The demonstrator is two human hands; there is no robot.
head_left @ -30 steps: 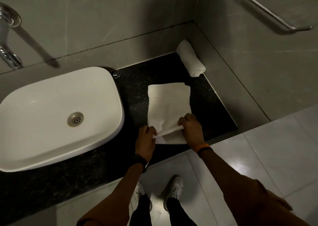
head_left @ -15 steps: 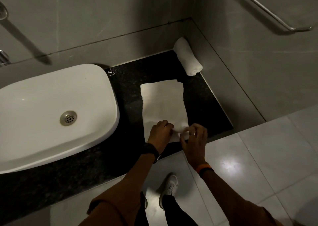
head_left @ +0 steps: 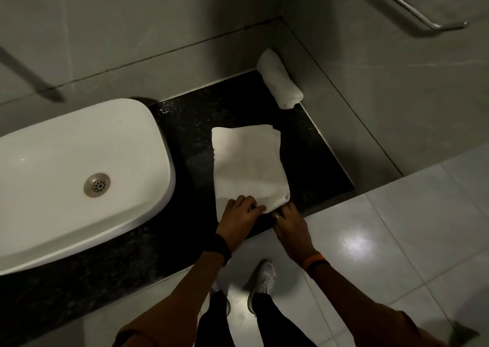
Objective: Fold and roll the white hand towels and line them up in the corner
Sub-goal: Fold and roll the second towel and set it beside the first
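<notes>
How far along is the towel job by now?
Done: one rolled towel lies in the corner against the wall. In hand: a folded towel lies flat on the black counter; the left hand and right hand grip its near edge, seemingly to start the roll. To do: rolling it and setting it beside the first. No other towels show.

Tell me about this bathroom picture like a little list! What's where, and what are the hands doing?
Place: black counter beside a white sink
Rolled towel: one, lying in the far corner along the right wall
Folded towel: flat on the counter, between the sink and the wall
Left hand: fingers curled on the folded towel's near end
Right hand: fingers curled at its near right corner
Rolls finished: one
Not yet done: rolling the folded towel
</notes>
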